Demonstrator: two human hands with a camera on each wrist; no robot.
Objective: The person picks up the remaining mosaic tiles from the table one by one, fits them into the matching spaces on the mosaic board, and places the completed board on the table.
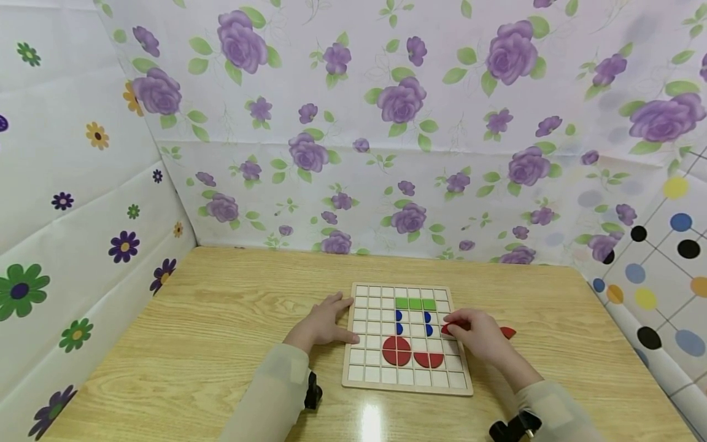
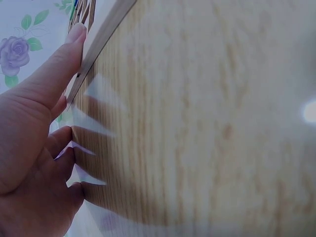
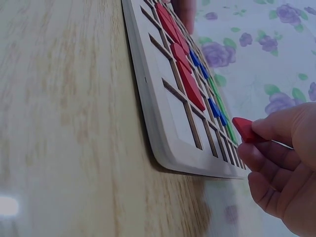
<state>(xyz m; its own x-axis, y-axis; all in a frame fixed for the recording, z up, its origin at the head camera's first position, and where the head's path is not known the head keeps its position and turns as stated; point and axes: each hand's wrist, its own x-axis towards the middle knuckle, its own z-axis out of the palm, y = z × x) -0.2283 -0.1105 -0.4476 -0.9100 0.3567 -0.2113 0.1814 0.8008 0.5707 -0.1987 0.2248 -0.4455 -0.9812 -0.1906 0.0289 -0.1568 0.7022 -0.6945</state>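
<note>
A wooden grid board (image 1: 372,357) lies on the table. My left hand (image 1: 323,322) rests at its left edge, thumb and fingers spread against the frame. At the right edge my right hand (image 1: 480,334) pinches a red quarter-circle piece (image 3: 243,129) between thumb and fingers, just over the board's right-hand cells. Set in the grid are a row of green squares (image 1: 415,304), blue half-round pieces (image 1: 399,315) in two columns, a full red circle (image 1: 389,357) of quarter pieces and a red half circle (image 1: 436,360).
Another red piece (image 1: 507,332) lies on the table right of the board, partly behind my right hand. The wooden table (image 1: 265,288) meets a flower-print cloth (image 1: 353,202) at the back, with patterned cloths at both sides.
</note>
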